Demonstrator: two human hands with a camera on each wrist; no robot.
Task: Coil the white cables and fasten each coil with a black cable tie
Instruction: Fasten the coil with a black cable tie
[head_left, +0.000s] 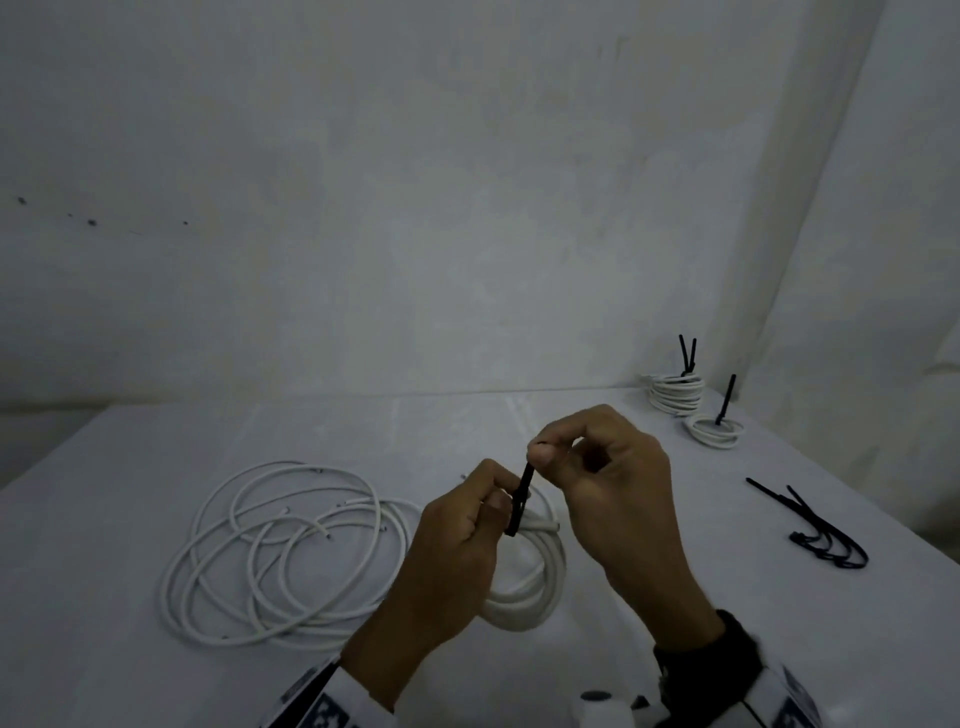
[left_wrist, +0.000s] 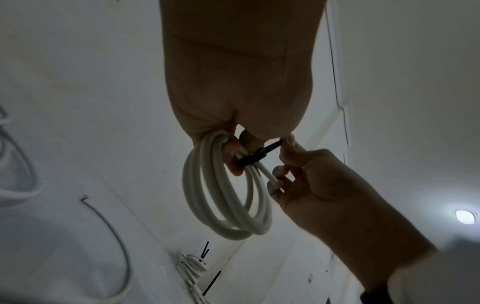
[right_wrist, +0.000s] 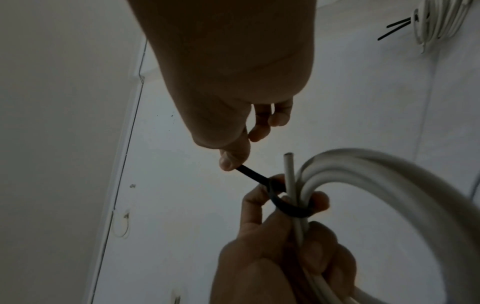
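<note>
**Tie going on the third coil**

Coil (head_left: 535, 582) in work hangs above the counter (head_left: 104, 597), bunched in the left hand (head_left: 457, 540), whose curled grip also steadies the black cable tie (head_left: 521, 499) looped round it. The right hand (head_left: 608, 478) pinches the tie's tail, apparently cinching. Two tied coils (head_left: 675, 392) sit at the far right. Loose white cables (head_left: 280, 551) and spare ties (head_left: 815, 530) remain, so roughly half seems left.

The coiled cable (left_wrist: 223, 197) has a smooth white plastic jacket with a faint sheen. The cable tie (right_wrist: 283, 207) around it is matt black plastic (flexible, bent round). The worktop (head_left: 130, 623) looks matt white.
</note>
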